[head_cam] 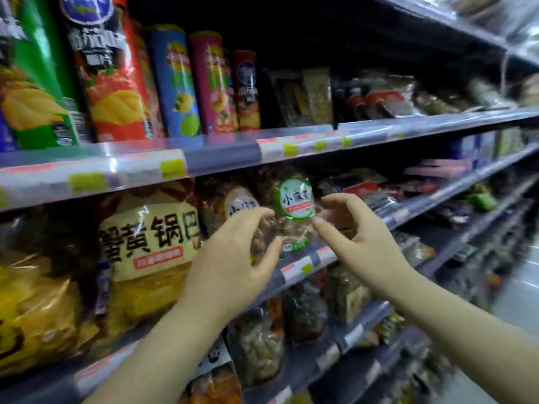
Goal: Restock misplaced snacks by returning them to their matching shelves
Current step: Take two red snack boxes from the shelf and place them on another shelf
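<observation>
A clear bag of brown snacks with a round green-and-white label point(294, 199) stands on the middle shelf point(303, 268), beside a similar bag with a white label point(239, 204). My left hand point(233, 258) curls round the green-label bag's left side, thumb low and fingers at its upper edge. My right hand point(358, 243) hovers at the bag's right side in a loose C shape. Its thumb tip is at the bag's edge and its fingers are spread apart from it.
Large yellow crisp bags point(151, 246) fill the middle shelf to the left. Tall crisp tubes point(175, 83) and dark packets stand on the shelf above point(221, 154). More bagged snacks point(303, 313) lie on the lower shelves. The aisle floor point(522, 295) runs off at right.
</observation>
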{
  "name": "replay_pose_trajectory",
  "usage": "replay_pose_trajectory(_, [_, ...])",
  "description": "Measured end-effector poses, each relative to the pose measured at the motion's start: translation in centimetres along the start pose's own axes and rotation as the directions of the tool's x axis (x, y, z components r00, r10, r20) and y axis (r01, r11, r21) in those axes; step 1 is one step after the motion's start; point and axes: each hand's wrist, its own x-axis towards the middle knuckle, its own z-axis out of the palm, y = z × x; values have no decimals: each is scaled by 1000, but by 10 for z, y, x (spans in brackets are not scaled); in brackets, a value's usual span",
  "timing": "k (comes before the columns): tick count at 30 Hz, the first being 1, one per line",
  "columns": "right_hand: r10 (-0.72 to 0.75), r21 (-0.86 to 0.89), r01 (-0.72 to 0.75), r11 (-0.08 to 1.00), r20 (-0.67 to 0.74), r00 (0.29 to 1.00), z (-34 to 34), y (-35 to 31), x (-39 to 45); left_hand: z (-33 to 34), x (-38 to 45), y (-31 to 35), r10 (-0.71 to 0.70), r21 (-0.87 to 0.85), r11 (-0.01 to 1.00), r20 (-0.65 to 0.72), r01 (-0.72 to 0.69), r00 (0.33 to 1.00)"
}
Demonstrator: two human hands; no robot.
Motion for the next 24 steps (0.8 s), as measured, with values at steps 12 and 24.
replay_pose_trajectory(12, [118, -206, -134, 969, -87, 989, -167, 108, -34, 219, 17, 76, -168, -298, 899, 441, 320, 882])
replay_pose_trajectory(24, [186, -228, -228, 947, -191, 964, -314, 260, 17, 381, 152, 165, -118, -400, 870, 399, 288, 909])
